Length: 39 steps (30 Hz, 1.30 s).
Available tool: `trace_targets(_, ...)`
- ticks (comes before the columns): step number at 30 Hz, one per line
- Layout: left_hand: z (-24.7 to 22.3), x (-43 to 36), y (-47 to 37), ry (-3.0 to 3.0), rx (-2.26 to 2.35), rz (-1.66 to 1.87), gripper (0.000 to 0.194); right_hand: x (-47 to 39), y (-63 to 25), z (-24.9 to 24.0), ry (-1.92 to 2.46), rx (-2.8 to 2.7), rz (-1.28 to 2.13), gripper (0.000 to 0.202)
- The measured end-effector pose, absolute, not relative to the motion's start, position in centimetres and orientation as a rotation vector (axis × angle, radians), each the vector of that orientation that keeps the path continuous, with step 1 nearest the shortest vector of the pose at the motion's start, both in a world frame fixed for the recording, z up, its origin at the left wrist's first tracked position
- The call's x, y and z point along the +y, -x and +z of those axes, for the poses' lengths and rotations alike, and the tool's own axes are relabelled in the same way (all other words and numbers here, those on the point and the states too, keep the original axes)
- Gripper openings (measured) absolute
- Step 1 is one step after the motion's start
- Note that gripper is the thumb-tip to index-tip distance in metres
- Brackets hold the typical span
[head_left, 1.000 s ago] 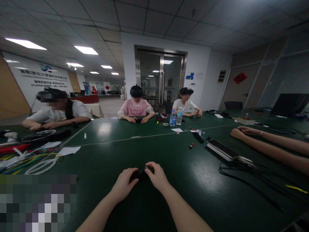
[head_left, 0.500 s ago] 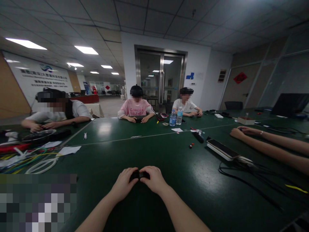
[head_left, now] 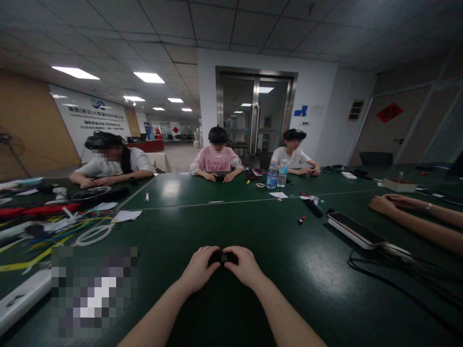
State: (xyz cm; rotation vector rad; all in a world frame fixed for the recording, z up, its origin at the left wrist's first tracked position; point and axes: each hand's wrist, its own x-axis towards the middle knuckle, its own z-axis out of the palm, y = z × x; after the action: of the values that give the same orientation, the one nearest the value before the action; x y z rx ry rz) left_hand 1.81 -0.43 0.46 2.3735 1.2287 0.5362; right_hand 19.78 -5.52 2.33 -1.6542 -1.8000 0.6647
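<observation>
A small black object (head_left: 223, 258), wider than it is tall, sits between my two hands low over the green table (head_left: 188, 226). My left hand (head_left: 199, 268) is closed on its left end, thumb in front and fingers over the back. On the right end, my right hand (head_left: 246, 265) grips it the same way. Both palms hide part of the object, and its exact kind is too dark to make out.
Left of me lie tangled cables (head_left: 94, 234), a white power strip (head_left: 27, 299) and a paper sheet (head_left: 127, 215). Rightward are a phone (head_left: 356, 229) on a white box, black cords (head_left: 376, 274) and a co-worker's forearms (head_left: 415, 217). Water bottles (head_left: 281, 173) stand ahead, before seated people.
The camera view has turned left, so the scene sits further right in the picture. My hands still hold the black object, with the right fingers now lying further over its top.
</observation>
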Motion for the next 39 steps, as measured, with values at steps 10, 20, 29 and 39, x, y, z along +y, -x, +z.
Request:
trace_targets(10, 3.3, 1.1, -0.1, -2.315, 1.676, 0.796, 0.051, -4.5, -20.4, 0.9, 1.649, -1.807, 0.683, 0.04)
trace_targets(20, 5.0, 3.3, 8.2, -1.757, 2.485, 0.495, 0.049, -4.5, -20.6, 1.1, 1.682, -1.785, 0.743, 0.04)
trace_targets(29, 4.2, 4.2, 9.1, -1.698, 2.469, 0.472, 0.052, -4.3, -20.9, 0.5, 1.66, -1.814, 0.721, 0.038)
trace_targets(39, 4.1, 1.2, 1.5, -2.198, 1.945, 0.546, 0.049, -4.3, -20.8, 0.6, 1.687, -1.803, 0.704, 0.039)
